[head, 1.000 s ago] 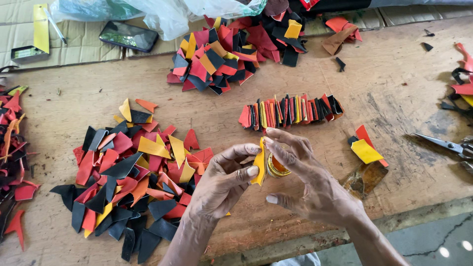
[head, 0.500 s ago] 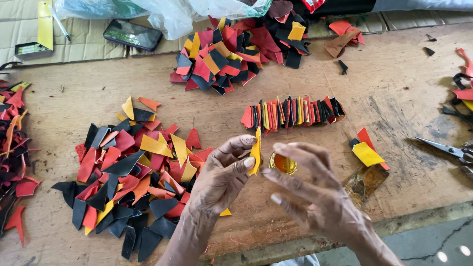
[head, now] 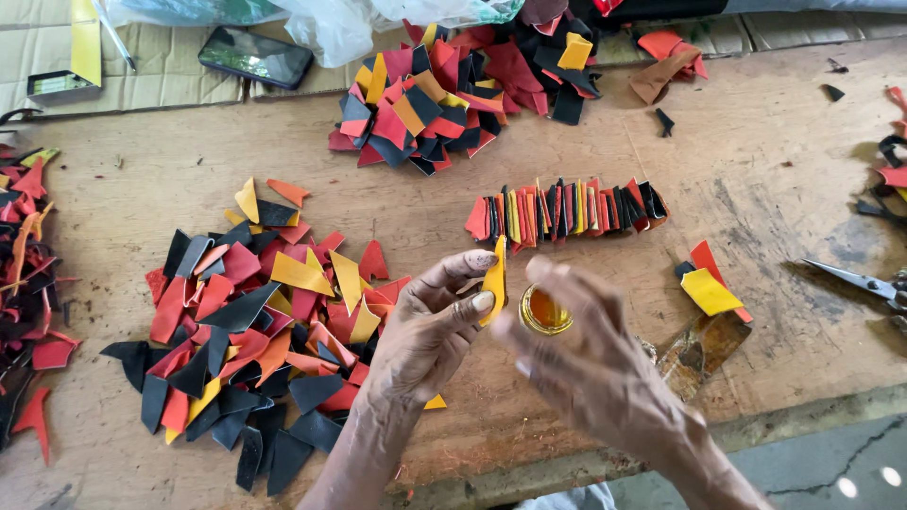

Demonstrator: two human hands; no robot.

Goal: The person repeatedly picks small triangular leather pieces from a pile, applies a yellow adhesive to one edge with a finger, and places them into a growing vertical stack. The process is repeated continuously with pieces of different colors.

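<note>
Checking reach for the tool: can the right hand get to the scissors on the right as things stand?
Probably yes. The right hand is at a small jar of amber glue; bare table lies between it and the scissors, with only a yellow piece nearby.

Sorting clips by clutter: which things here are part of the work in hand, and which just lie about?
In use:
- left hand pinching a yellow piece
- right hand by the small open tin
- row of stacked pieces
- near pile of cut pieces

Lying about:
- phone
- scissors
- plastic bag
- far pile
</note>
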